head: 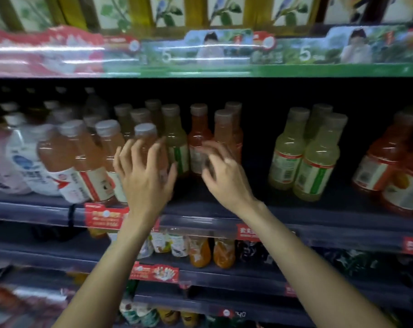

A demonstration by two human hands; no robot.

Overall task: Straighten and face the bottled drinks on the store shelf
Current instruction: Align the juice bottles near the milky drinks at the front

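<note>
Bottled drinks stand on the middle shelf (319, 209). My left hand (144, 171) is raised with fingers spread and curved, just in front of a pale pink bottle (145, 136); it does not clearly grip it. A green-yellow bottle (174, 138) and a red bottle (199, 136) stand between my hands. My right hand (222, 171) is motion-blurred, fingers curled in front of the lower part of a pink-orange bottle (225, 131); whether it holds that bottle is unclear.
Leaning pink bottles (68, 157) and white bottles (23, 152) crowd the left. A yellow-green group (304, 157) stands at the right, red bottles (394, 166) at the far right. A dark gap separates them from my right hand. Lower shelves hold juice pouches (200, 252).
</note>
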